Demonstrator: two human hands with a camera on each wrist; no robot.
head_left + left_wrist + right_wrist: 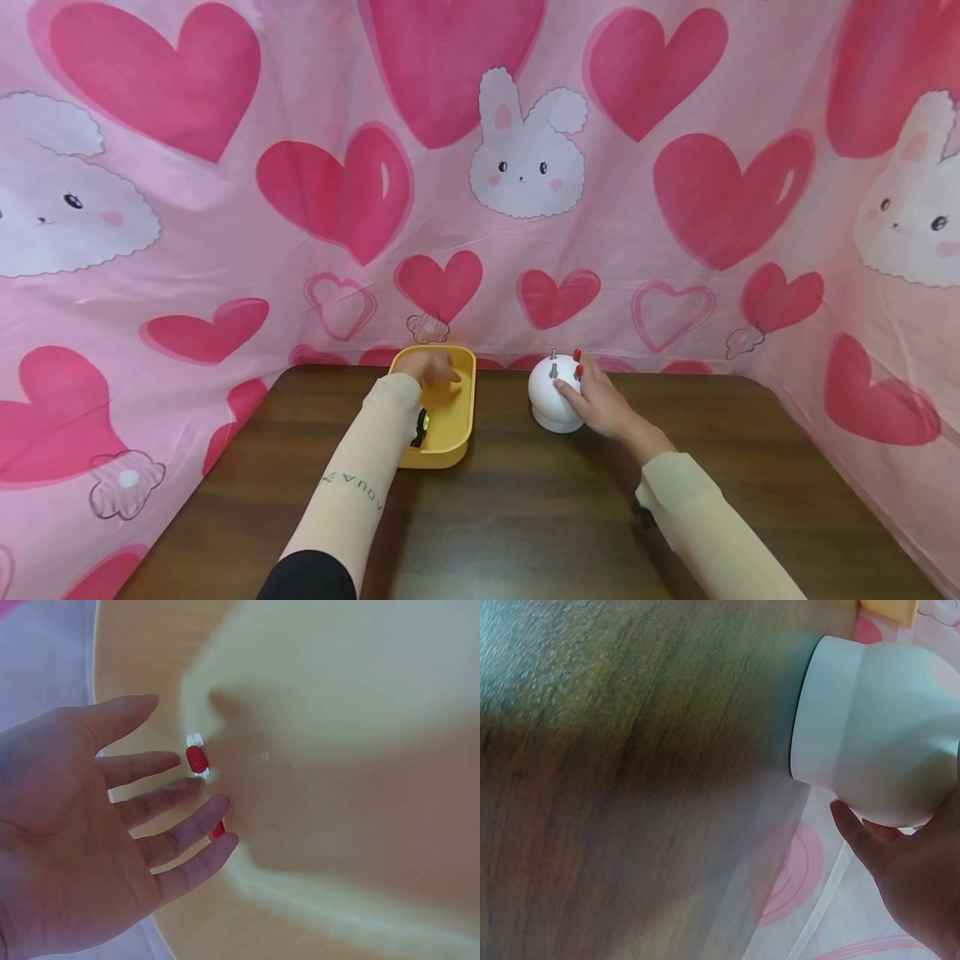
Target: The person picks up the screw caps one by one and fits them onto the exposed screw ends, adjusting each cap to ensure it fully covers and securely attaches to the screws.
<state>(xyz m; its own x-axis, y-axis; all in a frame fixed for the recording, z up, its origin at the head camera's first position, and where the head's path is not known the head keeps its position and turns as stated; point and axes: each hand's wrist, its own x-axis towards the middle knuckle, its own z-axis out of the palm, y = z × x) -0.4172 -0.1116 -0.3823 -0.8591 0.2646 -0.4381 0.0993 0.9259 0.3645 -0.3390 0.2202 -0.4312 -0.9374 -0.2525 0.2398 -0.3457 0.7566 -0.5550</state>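
A yellow tray [437, 459] sits on the table left of centre, and my left hand [431, 367] is inside its far end. In the left wrist view the fingers of that hand [82, 810] are spread. Close to the fingertips lies a small red piece with clear ends [196, 759]; a second red piece [217, 831] is partly hidden behind a finger. To the right, my right hand [606, 408] holds a white ball-shaped stand [553, 410] from its right side, thumb at the front. Grey metal pegs [553, 372] and red-capped pegs [578, 372] stick up from its top.
The brown wooden table [510, 517] ends against a pink curtain [457, 225] printed with hearts and rabbits. A strip of tabletop separates the tray from the white stand.
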